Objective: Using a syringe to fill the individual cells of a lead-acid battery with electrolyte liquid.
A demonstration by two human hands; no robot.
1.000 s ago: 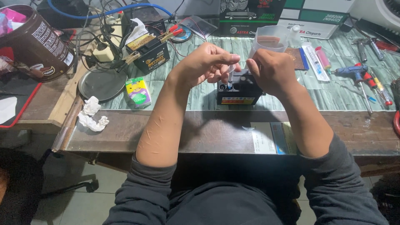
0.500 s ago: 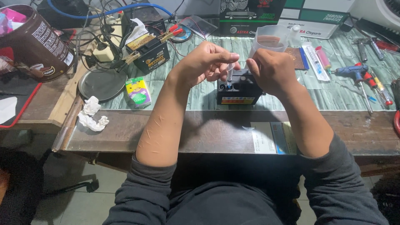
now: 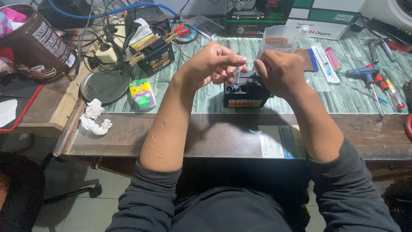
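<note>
On the green-patterned bench top (image 3: 214,101), near its front edge, I see a small black battery (image 3: 246,92) standing upright with a coloured label on its near face. Both of my hands are bunched together right over it. My left hand (image 3: 212,64) has its fingers curled in and pressed together, thumb and fingertips pinching the upper part of a thin clear syringe (image 3: 236,77). The syringe stands nearly upright, its lower tip down at the top of the battery, toward the battery's left end. My right hand (image 3: 281,71) is closed into a loose fist beside the syringe, knuckles toward me; I cannot tell what its fingertips are gripping, since the back of the hand hides them.

Just behind my right hand stands a clear plastic measuring cup (image 3: 279,41) with some brownish liquid in it. To the right of that lie a second syringe (image 3: 332,58) and a blue glue gun (image 3: 362,73), well apart from the battery. Off to the left, a larger black battery (image 3: 154,53) with clamps on its terminals sits beside a round metal plate (image 3: 105,86). A small green and yellow box (image 3: 143,94) lies near the plate, and crumpled white tissue (image 3: 95,118) rests on the wooden ledge in front. A brown tub (image 3: 36,43) stands at the far left corner.
</note>
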